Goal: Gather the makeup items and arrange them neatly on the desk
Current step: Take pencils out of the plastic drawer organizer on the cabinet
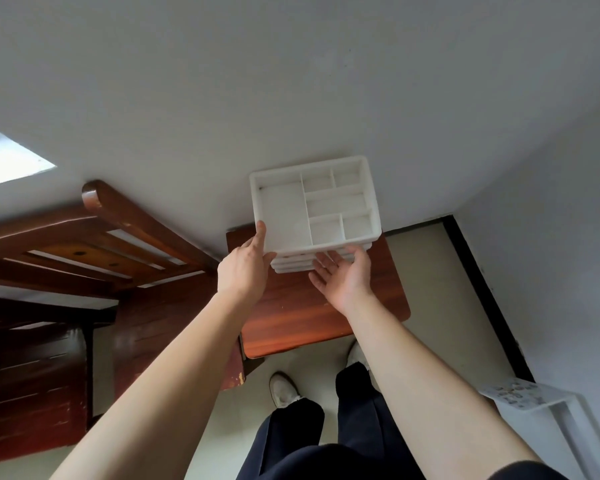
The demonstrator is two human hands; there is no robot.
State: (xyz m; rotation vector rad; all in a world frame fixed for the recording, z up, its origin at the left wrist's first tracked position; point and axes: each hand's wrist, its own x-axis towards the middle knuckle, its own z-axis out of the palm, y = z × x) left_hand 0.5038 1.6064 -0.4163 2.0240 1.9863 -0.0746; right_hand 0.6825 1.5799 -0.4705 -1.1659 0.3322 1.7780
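A white plastic organiser tray (314, 206) with several empty compartments tops a stack of similar white trays (293, 266) at the back of a small red-brown wooden desk (298, 313), against the wall. My left hand (245, 268) touches the top tray's near left corner with its fingers extended. My right hand (343, 275) is palm up at the stack's near right edge, its fingers reaching under the top tray. No makeup items are in view.
A dark wooden bed frame with a slatted headboard (94, 244) stands left of the desk. A white wall rises behind. Pale floor (440, 306) runs along the right to a dark skirting board. A white stand with a printed card (520, 396) sits at the lower right.
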